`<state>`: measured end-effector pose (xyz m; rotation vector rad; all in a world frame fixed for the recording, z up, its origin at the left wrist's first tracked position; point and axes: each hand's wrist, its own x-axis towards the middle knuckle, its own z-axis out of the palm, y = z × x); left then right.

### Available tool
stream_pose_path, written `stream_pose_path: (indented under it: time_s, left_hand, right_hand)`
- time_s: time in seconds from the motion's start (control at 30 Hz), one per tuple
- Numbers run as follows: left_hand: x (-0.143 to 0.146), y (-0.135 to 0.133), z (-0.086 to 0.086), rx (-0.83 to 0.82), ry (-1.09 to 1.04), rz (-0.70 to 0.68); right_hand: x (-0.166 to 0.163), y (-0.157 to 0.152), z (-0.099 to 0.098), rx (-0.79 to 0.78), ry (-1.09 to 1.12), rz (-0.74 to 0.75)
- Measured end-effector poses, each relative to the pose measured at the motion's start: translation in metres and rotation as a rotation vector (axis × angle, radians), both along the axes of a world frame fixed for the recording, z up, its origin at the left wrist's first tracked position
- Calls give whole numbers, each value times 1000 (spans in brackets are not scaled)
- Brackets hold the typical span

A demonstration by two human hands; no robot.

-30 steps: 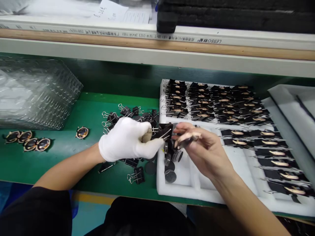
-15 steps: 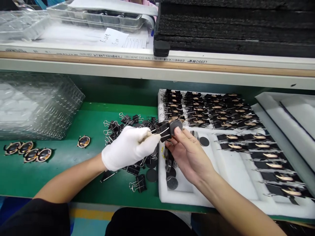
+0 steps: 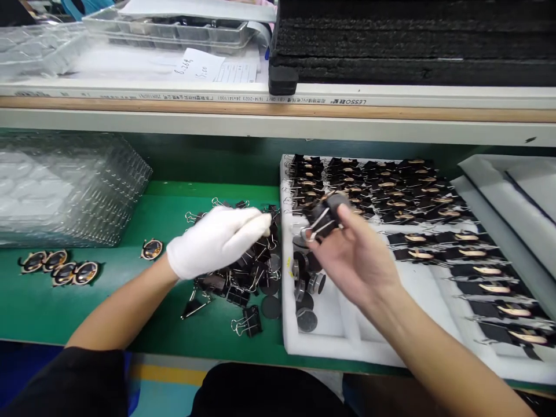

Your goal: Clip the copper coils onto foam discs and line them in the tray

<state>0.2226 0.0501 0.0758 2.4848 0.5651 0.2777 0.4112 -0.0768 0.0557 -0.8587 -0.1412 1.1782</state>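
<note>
My left hand (image 3: 217, 240), in a white glove, reaches over a pile of black binder clips (image 3: 243, 278) on the green bench, fingers stretched toward the clips and holding nothing that I can see. My bare right hand (image 3: 360, 260) hovers above the white foam tray (image 3: 330, 341). It pinches a dark round disc with a binder clip on it (image 3: 324, 217). Loose dark discs (image 3: 306, 292) lie in the tray's near-left pocket. Rows of clipped parts (image 3: 391, 185) fill the tray's far and right sides.
A stack of clear blister trays (image 3: 65, 185) stands at the left. Small amber round parts (image 3: 61, 269) lie in front of it, one more (image 3: 152, 249) nearer my left wrist. A shelf edge (image 3: 278, 121) overhangs the bench, with black foam sheets (image 3: 412, 40) on top. More white foam trays (image 3: 521, 202) lean at the right.
The clip that my left hand held open against the disc is now on the disc in my right hand, which has lifted right. My left hand has let go and moved to the clip pile.
</note>
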Motion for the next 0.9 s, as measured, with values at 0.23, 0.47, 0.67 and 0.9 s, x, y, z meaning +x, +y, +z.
stream_pose_path:
  time_s: [0.23,0.47,0.67,0.9]
  left_hand:
    - [17,-5,-33,639,247,105]
    - [15,-3,-20,398,-59,305]
    - [12,-18,-5,110,-172,203]
    - [2,-15,-2,212,24,97]
  right_hand:
    - [19,1,-15,16,-1,-56]
    - [19,-14,-24,52,-384,217]
    - [12,-20,-34,265,-743,460]
    - [17,-23,-32,302,-819,450]
